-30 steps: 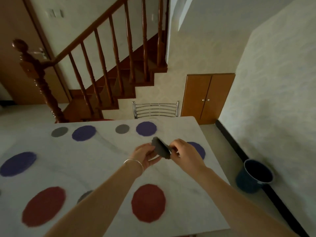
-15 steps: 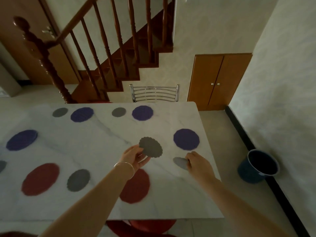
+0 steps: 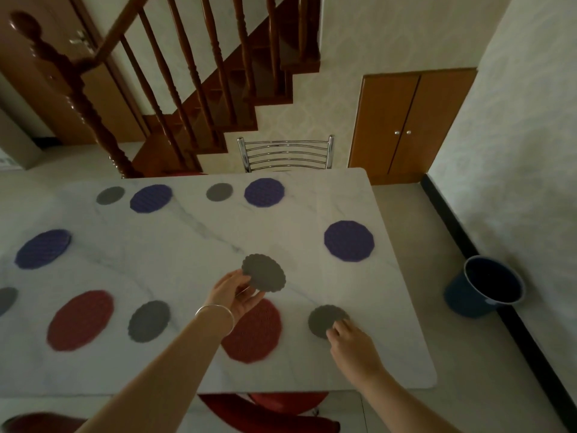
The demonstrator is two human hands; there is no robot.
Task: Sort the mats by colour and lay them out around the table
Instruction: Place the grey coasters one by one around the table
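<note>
I see the left hand (image 3: 237, 293) pinching a small grey scalloped mat (image 3: 263, 272) by its near edge, raised above the marble surface (image 3: 187, 245). The right hand (image 3: 351, 340) rests its fingertips on a second grey mat (image 3: 326, 318) lying flat; I cannot tell whether they pinch it. Between the two hands lies a red mat (image 3: 256, 335); beyond the right hand, a purple mat (image 3: 349, 240).

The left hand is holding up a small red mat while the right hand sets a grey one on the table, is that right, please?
Not quite: the small mat in the left hand is grey, not red, as the head view shows. The right hand does rest on a grey mat lying on the table.
</note>
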